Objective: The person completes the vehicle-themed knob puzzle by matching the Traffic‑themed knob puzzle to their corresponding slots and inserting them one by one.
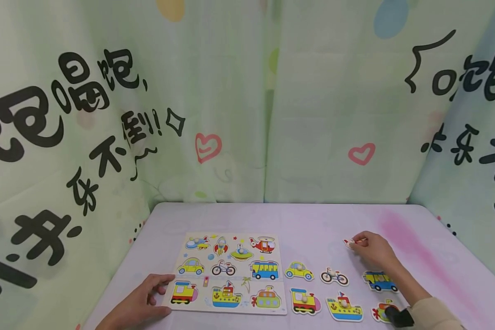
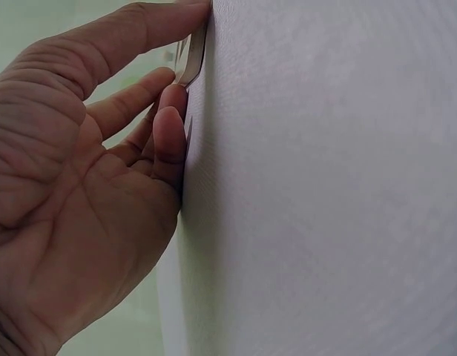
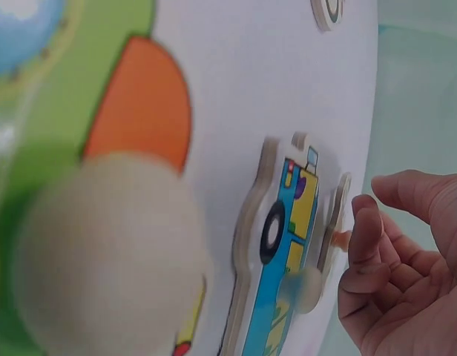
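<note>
A wooden puzzle board [image 1: 214,286] printed with vehicles lies on the left of the table. At its left edge rests my left hand [image 1: 142,295], thumb at the lower corner and index fingertip farther up. That hand [image 2: 87,178] meets the board's corner [image 2: 190,63] with other fingers bent under. My right hand [image 1: 375,250] is over a small red-and-white puzzle piece [image 1: 348,244], fingers bent. In the right wrist view the hand [image 3: 410,252] has its thumb and fingertips close together, and the piece's orange knob [image 3: 341,239] shows beside the fingers, not between them.
Knobbed puzzle pieces stand between and below the hands: car [image 1: 299,271], bicycle [image 1: 334,277], bus [image 1: 378,280], train [image 1: 304,302], ship [image 1: 344,308] and submarine [image 1: 379,313]. A dark strap part [image 1: 399,317] at my right sleeve covers some of the submarine. Printed curtains [image 1: 239,91] enclose the table.
</note>
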Tool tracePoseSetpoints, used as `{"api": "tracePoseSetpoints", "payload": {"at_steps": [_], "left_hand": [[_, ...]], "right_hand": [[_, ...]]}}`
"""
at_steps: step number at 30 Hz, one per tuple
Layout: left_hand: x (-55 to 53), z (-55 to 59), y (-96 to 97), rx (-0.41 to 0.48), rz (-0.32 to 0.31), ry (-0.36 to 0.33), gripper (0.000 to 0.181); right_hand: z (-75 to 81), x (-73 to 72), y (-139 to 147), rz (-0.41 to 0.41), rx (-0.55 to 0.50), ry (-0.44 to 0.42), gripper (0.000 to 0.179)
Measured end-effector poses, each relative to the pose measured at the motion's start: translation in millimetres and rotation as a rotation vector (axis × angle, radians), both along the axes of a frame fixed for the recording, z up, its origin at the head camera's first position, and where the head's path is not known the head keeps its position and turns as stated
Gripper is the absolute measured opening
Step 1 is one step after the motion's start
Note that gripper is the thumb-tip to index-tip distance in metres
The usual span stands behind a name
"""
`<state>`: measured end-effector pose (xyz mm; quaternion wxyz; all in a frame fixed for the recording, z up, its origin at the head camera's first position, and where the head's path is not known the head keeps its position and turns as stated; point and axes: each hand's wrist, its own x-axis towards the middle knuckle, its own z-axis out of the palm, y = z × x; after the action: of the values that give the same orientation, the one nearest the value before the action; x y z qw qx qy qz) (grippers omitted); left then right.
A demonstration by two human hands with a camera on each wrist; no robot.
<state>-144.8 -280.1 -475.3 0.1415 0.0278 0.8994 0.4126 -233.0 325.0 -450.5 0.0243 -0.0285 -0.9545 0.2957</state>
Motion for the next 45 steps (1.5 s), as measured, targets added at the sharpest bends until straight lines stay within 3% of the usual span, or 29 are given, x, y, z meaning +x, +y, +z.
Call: {"api": "tracePoseSetpoints", "payload": {"at_steps": [3,16,24,31,45], "left_hand": [[1.3,0.5,1.3,0.004,0.030,-0.016,0.082],[1.0,-0.7,2.7,-0.002,0.049,-0.026,0.081],[0.8,-0.1,3.1,-0.007,0.064,-0.028,0.082],[0.7,0.6,3.4,-0.015,0.071,-0.024,0.083],[2.1,-0.2,2.0,-0.004,0.028,0.006,0.081]], "right_hand": [[-1.3,-0.9,3,-0.014,0.002,0.000,0.035],[-5.0,-5.8,11,-0.047,-0.025,-0.036,0.037],[-8.5,-13.4,19,-0.003,-0.082,-0.091,0.038],[-7.9,-17.1,21,-0.019,-0.118,-0.134,0.031],[-12.9,-8.1,19,-0.007,-0.075,-0.046,0.025]]}}
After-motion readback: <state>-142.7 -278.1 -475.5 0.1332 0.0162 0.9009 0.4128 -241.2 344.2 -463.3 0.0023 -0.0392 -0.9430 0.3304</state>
